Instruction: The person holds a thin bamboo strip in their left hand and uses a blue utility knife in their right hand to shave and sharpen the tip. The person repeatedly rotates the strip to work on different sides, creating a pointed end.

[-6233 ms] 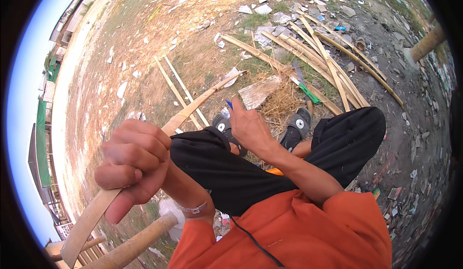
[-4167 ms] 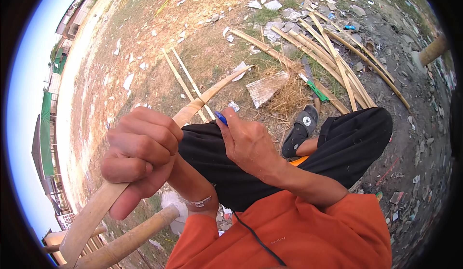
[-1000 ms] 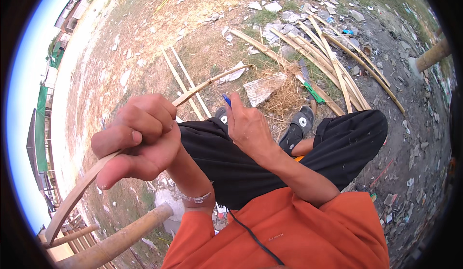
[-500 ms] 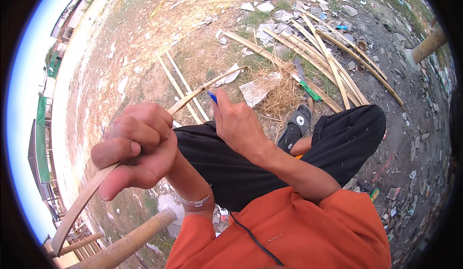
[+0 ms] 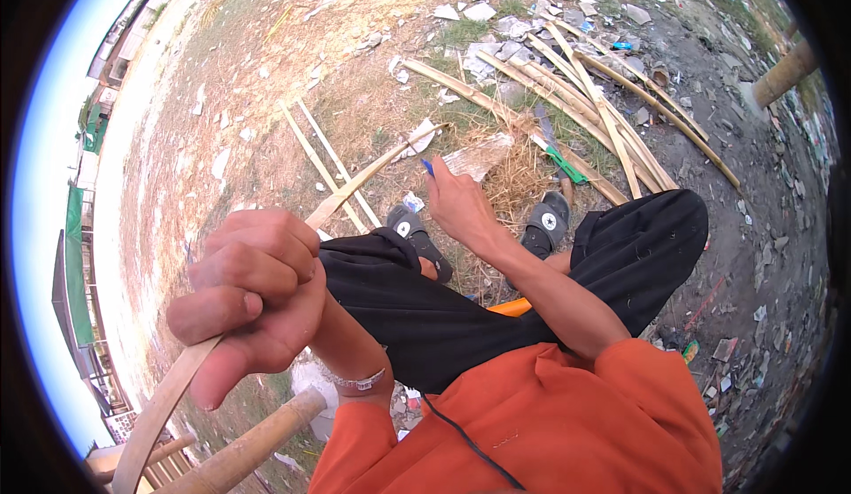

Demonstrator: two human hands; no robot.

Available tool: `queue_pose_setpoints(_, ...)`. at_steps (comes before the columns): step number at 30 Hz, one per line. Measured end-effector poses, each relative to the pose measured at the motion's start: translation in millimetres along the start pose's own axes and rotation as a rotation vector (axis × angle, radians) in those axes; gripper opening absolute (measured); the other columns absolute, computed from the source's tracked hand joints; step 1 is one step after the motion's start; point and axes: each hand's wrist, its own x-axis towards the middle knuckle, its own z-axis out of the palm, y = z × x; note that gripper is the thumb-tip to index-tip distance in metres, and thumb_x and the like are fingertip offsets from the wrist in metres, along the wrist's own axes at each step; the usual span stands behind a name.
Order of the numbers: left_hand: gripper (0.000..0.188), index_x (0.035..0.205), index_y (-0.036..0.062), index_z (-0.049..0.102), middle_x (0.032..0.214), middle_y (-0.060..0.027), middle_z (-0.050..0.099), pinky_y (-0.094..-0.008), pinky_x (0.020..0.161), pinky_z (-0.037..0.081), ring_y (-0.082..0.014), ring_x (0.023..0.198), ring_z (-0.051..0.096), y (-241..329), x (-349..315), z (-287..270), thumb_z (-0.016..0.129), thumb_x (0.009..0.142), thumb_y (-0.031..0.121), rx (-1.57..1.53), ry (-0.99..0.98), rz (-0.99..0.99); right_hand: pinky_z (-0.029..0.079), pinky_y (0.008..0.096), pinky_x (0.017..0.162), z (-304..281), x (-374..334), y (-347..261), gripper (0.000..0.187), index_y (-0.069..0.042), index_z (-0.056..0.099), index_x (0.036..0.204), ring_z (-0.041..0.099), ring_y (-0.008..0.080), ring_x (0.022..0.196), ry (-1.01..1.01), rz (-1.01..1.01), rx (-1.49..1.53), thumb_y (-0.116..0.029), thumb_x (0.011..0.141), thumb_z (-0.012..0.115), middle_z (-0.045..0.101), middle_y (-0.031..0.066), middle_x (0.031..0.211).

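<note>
My left hand (image 5: 253,299) is closed around a long, thin bamboo strip (image 5: 359,178). The strip runs through my fist: its far end rises over the ground to a darker tip, and its near end bends down toward the lower left. My right hand (image 5: 463,203) is closed on a small blue tool (image 5: 428,167). Only the tool's blue end shows above the fingers, so its exact kind is hidden. That hand is over the gap between my knees, a little right of the strip and apart from it.
Several split bamboo lengths (image 5: 612,131) lie in a pile at the far right. Beside them are a long blade with a bright green piece (image 5: 566,165), straw shavings (image 5: 514,175) and a flat board (image 5: 479,155). Two thin strips (image 5: 330,153) lie ahead. A bamboo pole (image 5: 244,441) stands lower left.
My right hand with the blue tool has moved right and slightly up, away from the bamboo strip. My left hand keeps its grip, and the strip's near end has shifted slightly right.
</note>
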Motion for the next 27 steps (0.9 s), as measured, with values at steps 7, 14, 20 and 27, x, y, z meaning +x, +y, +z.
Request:
queue_pose_setpoints(7,0.052,0.082,0.0097,0.039,0.051,0.0016,0.026,-0.0239,0.034,0.021,-0.0084,0.037,0.022,-2.3,0.0,-5.1,0.029,0.090,0.060,-0.026,-0.015,-0.019,0.045,0.0532,0.060,10.6,5.3,7.8,0.019,0.001,0.044,0.092,0.057,0.0483,0.065,-0.049,0.062,-0.021,-0.018,0.090,0.044,0.056,0.0296,0.064)
queue_pose_setpoints(14,0.051,0.082,0.0102,0.040,0.051,0.0016,0.026,-0.0237,0.034,0.022,-0.0086,0.037,0.022,-2.6,1.2,-1.9,0.029,0.090,0.060,-0.035,-0.024,-0.015,0.045,0.0554,0.065,25.7,15.5,27.2,0.019,0.000,0.043,0.094,0.057,0.0500,0.071,-0.042,0.130,-0.062,-0.018,0.090,0.042,0.057,0.0324,0.071)
queue_pose_setpoints(20,0.051,0.081,0.0104,0.040,0.050,0.0017,0.026,-0.0235,0.033,0.021,-0.0087,0.036,0.022,-0.8,-0.4,-2.4,0.029,0.090,0.060,-0.012,-0.034,-0.018,0.045,0.0557,0.068,33.9,26.3,35.6,0.020,-0.001,0.043,0.096,0.058,0.0497,0.074,-0.056,0.162,-0.095,-0.019,0.090,0.042,0.058,0.0329,0.075)
queue_pose_setpoints(27,0.051,0.079,0.0106,0.039,0.049,0.0019,0.025,-0.0233,0.032,0.020,-0.0082,0.036,0.021,-0.7,0.9,-5.7,0.030,0.090,0.060,-0.017,-0.003,-0.045,0.045,0.0556,0.069,50.0,42.8,60.0,0.015,-0.002,0.043,0.096,0.058,0.0488,0.075,-0.042,0.207,-0.142,-0.014,0.088,0.040,0.059,0.0318,0.075)
